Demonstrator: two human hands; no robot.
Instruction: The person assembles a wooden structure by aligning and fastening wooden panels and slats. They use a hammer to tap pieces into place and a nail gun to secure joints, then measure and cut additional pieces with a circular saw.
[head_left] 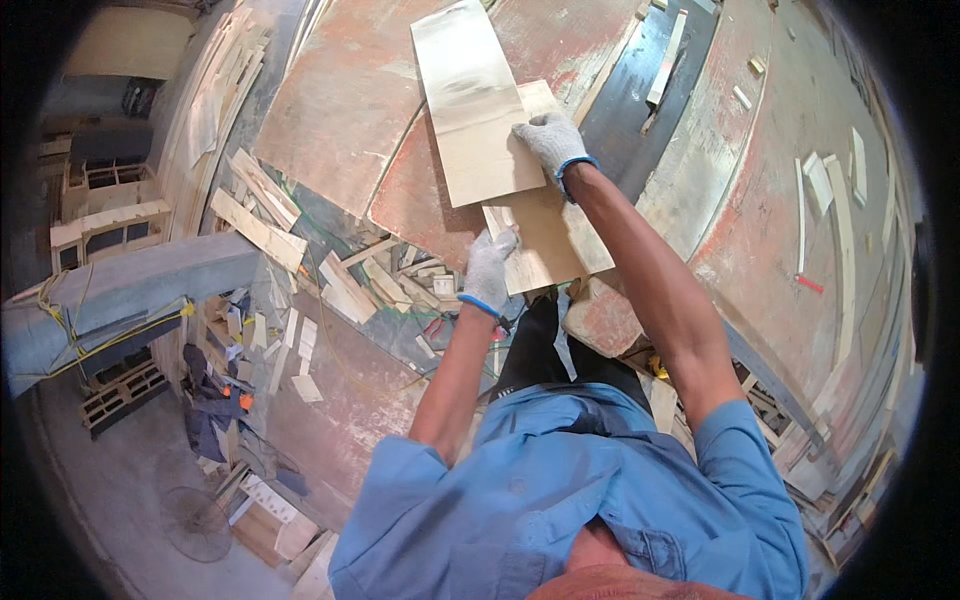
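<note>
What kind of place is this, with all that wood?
Probably a woodworking shop: gloved hands, left hand and right hand, press on thin plywood sheets, with offcut scraps piled beside big worn boards.

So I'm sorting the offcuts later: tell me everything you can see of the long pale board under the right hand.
The long pale board is a thin, flat rectangular sheet that looks like plywood, light tan with a greyish smudge across its middle. It lies flat, tilted slightly leftward, on the reddish work surface, its near end overlapping a second pale board. The gloved right hand presses on its near right edge; the gloved left hand grips the lower board instead.
</note>
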